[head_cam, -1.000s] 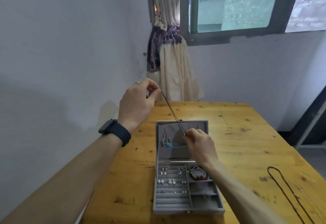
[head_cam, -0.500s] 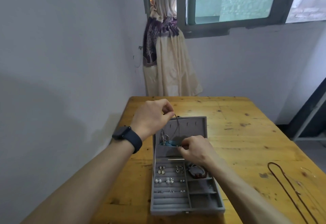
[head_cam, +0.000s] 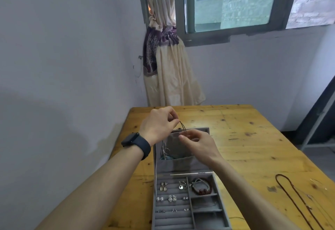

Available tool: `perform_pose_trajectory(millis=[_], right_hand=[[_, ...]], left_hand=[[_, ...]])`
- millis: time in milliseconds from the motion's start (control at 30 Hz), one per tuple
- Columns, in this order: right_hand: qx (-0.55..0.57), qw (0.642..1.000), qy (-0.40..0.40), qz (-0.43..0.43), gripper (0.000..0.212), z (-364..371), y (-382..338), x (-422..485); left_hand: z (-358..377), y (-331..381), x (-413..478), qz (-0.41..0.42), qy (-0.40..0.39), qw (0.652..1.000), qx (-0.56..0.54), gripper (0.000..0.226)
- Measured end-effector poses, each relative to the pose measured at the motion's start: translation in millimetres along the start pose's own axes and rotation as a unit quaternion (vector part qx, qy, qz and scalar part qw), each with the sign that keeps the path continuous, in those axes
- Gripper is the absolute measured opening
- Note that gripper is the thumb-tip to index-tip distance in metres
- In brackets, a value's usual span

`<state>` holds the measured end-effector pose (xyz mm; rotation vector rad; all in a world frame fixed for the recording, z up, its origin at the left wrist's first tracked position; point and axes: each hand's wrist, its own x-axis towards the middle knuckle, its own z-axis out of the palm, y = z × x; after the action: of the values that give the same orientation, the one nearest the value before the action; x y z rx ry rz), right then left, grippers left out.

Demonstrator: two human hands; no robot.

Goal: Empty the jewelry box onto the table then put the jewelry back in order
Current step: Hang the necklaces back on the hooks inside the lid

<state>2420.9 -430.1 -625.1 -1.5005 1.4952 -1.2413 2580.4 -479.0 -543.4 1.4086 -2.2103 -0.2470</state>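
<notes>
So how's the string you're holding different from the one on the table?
The thin dark cord is pinched between left hand and right hand over the grey jewelry box; the long brown cord lies on the wooden table. The held cord looks short; the table cord sprawls in a long loop. Both are thin.

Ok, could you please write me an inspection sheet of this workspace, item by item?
Surface: yellow knotty wooden table, stained in places.
Job's things: open grey felt jewelry box, lid upright; small silver earrings in its left rows; dark red beaded bracelet in its upper right compartment; long brown cord necklace on the table, right of the box.
Clutter: nothing seen.
Grippers: left hand and right hand both pinch a thin dark cord near the lid's top edge.
Cables: nothing seen.
Surroundings: white walls, tied cream curtain, dark-framed window.
</notes>
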Motion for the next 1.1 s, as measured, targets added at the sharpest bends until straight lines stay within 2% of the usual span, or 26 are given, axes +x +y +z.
perform_pose_trajectory(millis=[200,367,467,600,767,867,967,1100], right_hand=[[-0.033,0.998,0.053,0.014,0.012,6.2,9.9,13.4],[-0.102,0.988,0.095,-0.062,0.010,14.5,36.5,3.9],[-0.221,0.967,0.071,-0.106,0.014,14.3,50.2,-2.3],[-0.370,0.923,0.002,-0.107,0.019,14.0,52.1,-4.9],[-0.344,0.936,-0.074,-0.018,0.017,13.2,42.8,5.1],[-0.277,0.958,-0.081,0.010,0.019,8.9,38.4,10.0],[-0.220,0.973,-0.062,-0.021,0.023,8.9,36.6,6.8],[-0.193,0.978,0.023,-0.071,0.035,14.3,36.1,-0.5]], left_hand=[[5.1,0.2,0.4,-0.022,0.018,0.997,-0.065,0.009],[13.9,-9.5,-15.2,-0.032,0.014,0.998,-0.057,0.009],[21.3,-15.5,-25.3,-0.032,-0.006,0.999,-0.044,0.010],[32.3,-21.0,-36.4,-0.034,-0.018,0.999,-0.031,0.009],[34.3,-25.6,-40.4,-0.038,-0.036,0.999,-0.001,0.009],[32.1,-25.8,-38.1,-0.033,-0.050,0.998,0.008,0.009],[32.3,-25.1,-36.0,-0.029,-0.061,0.998,0.018,0.009],[36.4,-24.8,-34.0,-0.028,-0.061,0.996,0.050,0.010]])
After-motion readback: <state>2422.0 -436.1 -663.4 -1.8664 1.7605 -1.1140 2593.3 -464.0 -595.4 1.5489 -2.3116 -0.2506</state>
